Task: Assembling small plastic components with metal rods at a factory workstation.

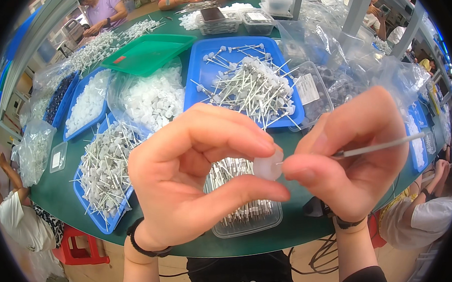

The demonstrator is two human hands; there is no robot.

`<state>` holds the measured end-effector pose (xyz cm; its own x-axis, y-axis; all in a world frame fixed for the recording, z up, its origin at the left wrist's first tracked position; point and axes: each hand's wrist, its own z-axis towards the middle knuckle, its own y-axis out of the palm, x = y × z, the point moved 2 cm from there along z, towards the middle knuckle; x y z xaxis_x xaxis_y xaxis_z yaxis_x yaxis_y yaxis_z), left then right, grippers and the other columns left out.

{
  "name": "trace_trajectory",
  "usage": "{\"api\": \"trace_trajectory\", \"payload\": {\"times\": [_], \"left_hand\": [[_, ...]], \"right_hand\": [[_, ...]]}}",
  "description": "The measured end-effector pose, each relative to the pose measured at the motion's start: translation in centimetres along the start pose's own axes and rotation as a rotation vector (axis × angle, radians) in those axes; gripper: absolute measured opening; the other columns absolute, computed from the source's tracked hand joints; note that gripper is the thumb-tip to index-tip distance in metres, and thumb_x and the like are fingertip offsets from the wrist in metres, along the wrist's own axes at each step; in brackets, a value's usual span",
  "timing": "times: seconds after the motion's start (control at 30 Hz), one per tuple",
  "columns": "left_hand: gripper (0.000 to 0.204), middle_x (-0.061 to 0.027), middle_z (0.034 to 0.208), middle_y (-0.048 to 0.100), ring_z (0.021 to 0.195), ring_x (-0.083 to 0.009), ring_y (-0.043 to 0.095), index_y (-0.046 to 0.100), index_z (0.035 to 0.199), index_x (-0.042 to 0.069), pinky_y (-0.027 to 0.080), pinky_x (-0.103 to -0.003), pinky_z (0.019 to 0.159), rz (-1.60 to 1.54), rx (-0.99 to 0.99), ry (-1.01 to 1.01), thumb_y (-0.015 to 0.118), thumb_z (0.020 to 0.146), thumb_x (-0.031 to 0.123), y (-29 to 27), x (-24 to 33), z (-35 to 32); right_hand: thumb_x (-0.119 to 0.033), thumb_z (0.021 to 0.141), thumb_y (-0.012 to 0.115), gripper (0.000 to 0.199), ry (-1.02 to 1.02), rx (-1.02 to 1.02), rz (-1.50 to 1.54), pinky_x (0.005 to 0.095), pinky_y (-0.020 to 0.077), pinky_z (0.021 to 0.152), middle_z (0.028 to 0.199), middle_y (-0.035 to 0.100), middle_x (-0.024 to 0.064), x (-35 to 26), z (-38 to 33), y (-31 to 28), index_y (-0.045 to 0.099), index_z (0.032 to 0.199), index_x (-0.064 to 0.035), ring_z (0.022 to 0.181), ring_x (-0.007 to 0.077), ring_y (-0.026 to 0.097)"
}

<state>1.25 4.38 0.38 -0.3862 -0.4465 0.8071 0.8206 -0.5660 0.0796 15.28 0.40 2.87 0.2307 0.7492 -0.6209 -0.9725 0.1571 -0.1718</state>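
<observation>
Between the thumb and fingers of my left hand [179, 181] is a small translucent white plastic cap [266, 168]. My right hand [352, 160] pinches a thin grey-white rod [384, 145] with a metal collar. The rod's tail sticks out to the right, and its fine tip points at the cap's face. Whether the tip is inside the cap, I cannot tell. Below my hands stands a clear plastic box [247, 232] full of upright metal-ended rods. Beyond my hands, a blue tray [196, 71] carries a pile of rods with white caps on.
At the left, another blue tray [106, 226] is heaped with capped rods. Loose white caps fill a bag [155, 99] and a blue tray [68, 130]. An empty green tray [149, 50] lies behind. Grey posts [360, 9] rise at the right. Other people sit around the green table [54, 188].
</observation>
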Motion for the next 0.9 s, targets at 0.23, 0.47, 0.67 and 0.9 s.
{"api": "trace_trajectory", "payload": {"times": [0.23, 0.47, 0.67, 0.9], "left_hand": [[0.028, -0.0126, 0.081, 0.053, 0.073, -0.0177, 0.054, 0.052, 0.074, -0.001, 0.044, -0.026, 0.066, 0.233, -0.022, 0.112, 0.073, 0.056, 0.002, -0.2, 0.3, -0.1], [0.026, -0.0122, 0.078, 0.055, 0.071, -0.0159, 0.053, 0.054, 0.071, -0.001, 0.041, -0.024, 0.065, 0.385, -0.037, 0.143, 0.074, 0.054, 0.003, 0.0, 0.7, 0.1], [0.027, -0.0117, 0.078, 0.055, 0.07, -0.016, 0.053, 0.054, 0.072, -0.001, 0.041, -0.024, 0.065, 0.345, -0.051, 0.109, 0.074, 0.055, 0.007, -0.3, 0.5, 0.0], [0.021, -0.0121, 0.077, 0.054, 0.07, -0.0183, 0.054, 0.053, 0.071, -0.001, 0.044, -0.027, 0.063, 0.162, 0.012, 0.044, 0.069, 0.058, 0.003, 0.0, 0.5, -0.3]], "right_hand": [[0.002, 0.058, 0.068, 0.027, -0.026, -0.084, -0.122, 0.0148, 0.0348, 0.039, 0.052, 0.05, 0.0054, -0.1, 0.2, -0.6, 0.043, 0.069, -0.0018, 0.043, 0.0076, 0.049], [0.001, 0.055, 0.07, 0.026, 0.027, -0.104, -0.216, 0.0144, 0.032, 0.039, 0.054, 0.05, 0.0038, -0.7, 0.3, -0.9, 0.046, 0.064, -0.0029, 0.043, 0.0064, 0.047], [0.001, 0.054, 0.072, 0.029, -0.003, -0.111, -0.177, 0.0151, 0.0292, 0.039, 0.052, 0.049, 0.0045, -0.3, 0.2, -0.3, 0.045, 0.066, -0.0027, 0.043, 0.0056, 0.045], [-0.015, 0.05, 0.078, 0.042, -0.074, -0.151, -0.062, 0.0169, 0.027, 0.038, 0.052, 0.049, 0.005, 0.4, 0.0, -0.7, 0.043, 0.068, -0.0022, 0.042, 0.0069, 0.042]]}}
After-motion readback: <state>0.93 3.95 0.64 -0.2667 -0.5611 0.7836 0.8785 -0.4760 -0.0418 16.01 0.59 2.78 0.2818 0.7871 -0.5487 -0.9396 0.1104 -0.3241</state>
